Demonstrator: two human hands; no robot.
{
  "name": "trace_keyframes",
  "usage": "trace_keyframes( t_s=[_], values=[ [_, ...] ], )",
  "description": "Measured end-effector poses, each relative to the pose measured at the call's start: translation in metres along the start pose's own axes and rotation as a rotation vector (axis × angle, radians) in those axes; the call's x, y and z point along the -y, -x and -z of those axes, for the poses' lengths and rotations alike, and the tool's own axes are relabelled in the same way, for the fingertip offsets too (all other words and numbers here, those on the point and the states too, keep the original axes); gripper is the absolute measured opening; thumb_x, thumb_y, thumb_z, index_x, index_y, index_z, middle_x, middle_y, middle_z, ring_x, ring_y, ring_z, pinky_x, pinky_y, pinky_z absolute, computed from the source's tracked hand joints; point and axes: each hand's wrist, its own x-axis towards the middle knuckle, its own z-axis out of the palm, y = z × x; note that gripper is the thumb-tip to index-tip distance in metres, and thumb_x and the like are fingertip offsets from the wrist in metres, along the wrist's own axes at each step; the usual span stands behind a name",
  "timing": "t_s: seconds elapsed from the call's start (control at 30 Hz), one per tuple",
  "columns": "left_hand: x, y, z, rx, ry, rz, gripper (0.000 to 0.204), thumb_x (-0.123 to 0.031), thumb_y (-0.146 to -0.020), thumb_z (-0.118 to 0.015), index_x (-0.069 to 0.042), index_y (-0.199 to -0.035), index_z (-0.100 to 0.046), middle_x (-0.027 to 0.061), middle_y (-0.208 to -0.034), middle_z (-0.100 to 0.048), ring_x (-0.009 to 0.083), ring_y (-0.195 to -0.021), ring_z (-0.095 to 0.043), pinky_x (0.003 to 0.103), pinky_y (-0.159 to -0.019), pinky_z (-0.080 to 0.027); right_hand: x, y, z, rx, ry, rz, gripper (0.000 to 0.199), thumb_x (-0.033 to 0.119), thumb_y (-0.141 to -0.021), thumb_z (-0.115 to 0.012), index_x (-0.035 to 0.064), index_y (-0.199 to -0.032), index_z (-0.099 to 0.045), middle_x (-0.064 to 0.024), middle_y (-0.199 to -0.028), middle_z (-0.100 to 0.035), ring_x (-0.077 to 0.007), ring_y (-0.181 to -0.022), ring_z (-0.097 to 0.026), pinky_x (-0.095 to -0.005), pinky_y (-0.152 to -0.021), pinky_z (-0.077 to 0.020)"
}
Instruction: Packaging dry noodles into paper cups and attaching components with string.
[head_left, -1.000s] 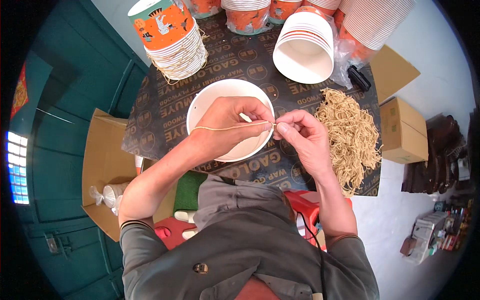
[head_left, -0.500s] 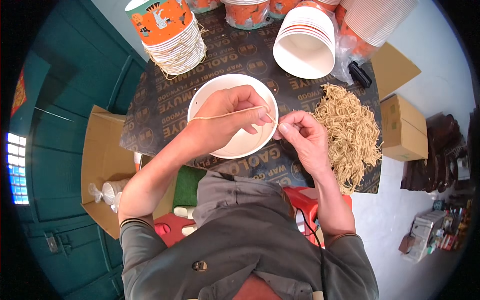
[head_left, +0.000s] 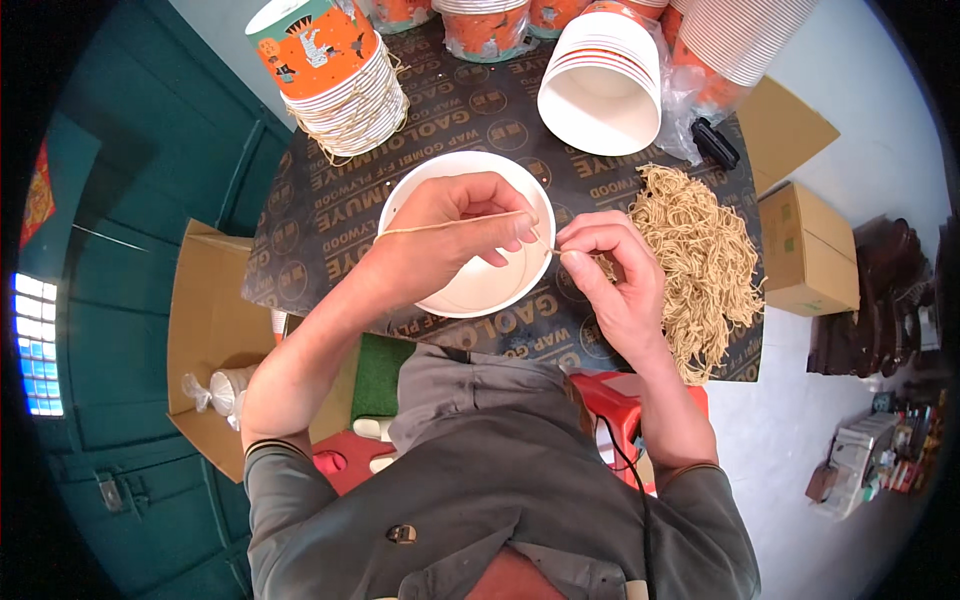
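A thin tan cord (head_left: 418,229) lies across the back of my left hand (head_left: 440,225) and passes to its fingertips, where thumb and forefinger pinch it. My right hand (head_left: 618,285), just to the right, is closed with thumb and forefinger pinching the cord's end near the rim of a white paper bucket (head_left: 505,298). The bucket stands open side up on the table under my left hand, which hides part of its inside. Next to my right hand lies a large heap of tan cords (head_left: 697,265).
A stack of orange printed buckets (head_left: 335,85) with cords hanging round it stands far left. White-mouthed nested buckets (head_left: 600,105) lie tilted far right, near a black clip-like object (head_left: 715,145). Cardboard boxes (head_left: 808,248) stand beyond the right edge of the dark table (head_left: 480,120).
The fingers of my right hand have curled further and turned at the cord's end. My left hand has hardly moved. The whole view has shifted slightly.
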Motion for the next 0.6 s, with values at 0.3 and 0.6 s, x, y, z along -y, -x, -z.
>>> trace_keyframes(
  t_s=[0.3,0.6],
  values=[
    [-0.007,0.003,-0.009,-0.053,-0.009,-0.08,0.022,-0.02,-0.105,-0.081,0.0,-0.114,-0.079,0.0028,-0.106,-0.078,0.0086,-0.097,-0.07,0.029,-0.087,-0.059,0.024,-0.014,0.001,0.117,0.081,0.009,0.01,0.003,-0.098,-0.082,0.0018,-0.104,-0.074,-0.01,-0.117,-0.075,-0.0198,-0.097,-0.073,-0.0319,-0.084,-0.059],
    [-0.011,-0.009,-0.005,-0.065,-0.036,-0.022,0.028,-0.022,-0.108,-0.075,-0.001,-0.126,-0.079,0.0016,-0.105,-0.075,0.0075,-0.095,-0.068,0.026,-0.089,-0.055,0.009,0.002,-0.037,-0.032,-0.457,-0.284,0.011,0.005,-0.106,-0.077,-0.0015,-0.115,-0.075,-0.0056,-0.115,-0.076,-0.0087,-0.099,-0.07,-0.0275,-0.085,-0.0581]
  ],
)
